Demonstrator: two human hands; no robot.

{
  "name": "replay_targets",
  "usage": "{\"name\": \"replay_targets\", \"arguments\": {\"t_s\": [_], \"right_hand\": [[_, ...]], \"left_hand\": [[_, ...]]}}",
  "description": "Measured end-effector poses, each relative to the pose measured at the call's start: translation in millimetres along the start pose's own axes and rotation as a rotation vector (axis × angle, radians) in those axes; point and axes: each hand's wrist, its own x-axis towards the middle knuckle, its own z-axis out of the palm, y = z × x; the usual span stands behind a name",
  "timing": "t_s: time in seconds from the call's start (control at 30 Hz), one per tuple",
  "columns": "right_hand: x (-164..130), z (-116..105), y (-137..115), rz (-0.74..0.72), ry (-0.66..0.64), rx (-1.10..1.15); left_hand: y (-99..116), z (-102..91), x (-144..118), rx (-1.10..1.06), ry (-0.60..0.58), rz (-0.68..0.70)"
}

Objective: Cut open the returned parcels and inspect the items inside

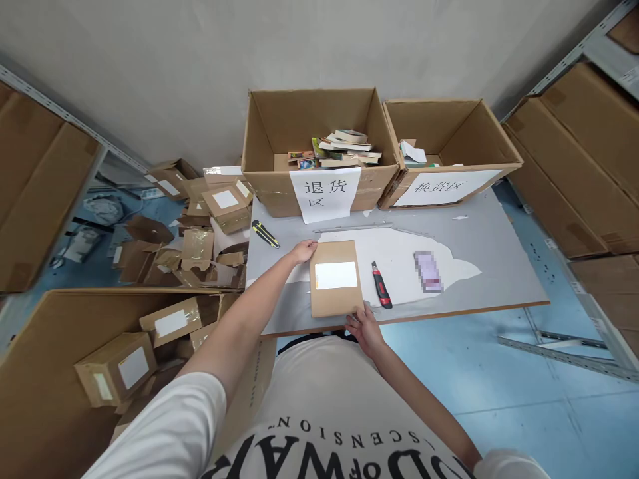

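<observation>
A big open bin [60, 372] fills the lower left of the frame, its near side cut off; taped parcels [117, 369] with white labels lie in it. Stacked cartons [594, 153] on a shelf run off the right edge, and another carton [34, 193] runs off the left. The grey table [499, 253] sits at centre. At its far edge, in the upper middle, stands an open box [279, 179] with a paper sign; a jumble of books [344, 150] lies at its bottom. Right of it, a second box [479, 133] with its own sign holds a few items in its left corner, too small to make out. Torn cardboard scraps [200, 233] are heaped on the floor at mid-left.

A flat brown package [335, 278] lies on the table near its front edge, just left of centre frame. Its long axis runs from the bottom toward the top of the frame, tilted slightly, white label up. The left hand [303, 252] rests on its far left corner, fingers curled loosely on the edge. The right hand [364, 329] touches its near right corner, fingers partly spread; their tips are hidden by the package.

A red knife [381, 285] lies just right of the package, a yellow knife [265, 234] at upper left of the table. A blurred small item [428, 271] lies further right.
</observation>
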Motion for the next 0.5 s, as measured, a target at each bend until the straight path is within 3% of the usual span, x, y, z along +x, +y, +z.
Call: {"name": "replay_targets", "arguments": {"t_s": [0.13,0.33,0.5], "right_hand": [[13,-1,3,-0.047,-0.002,-0.048],[25,-16,5,-0.219,-0.068,-0.292],[39,-23,-48,-0.275,0.000,-0.548]], "left_hand": [[-3,3.8,0,0.040,-0.011,-0.077],[6,-1.6,-19,0.000,0.063,-0.074],[3,-15.6,-57,-0.114,0.138,-0.049]]}}
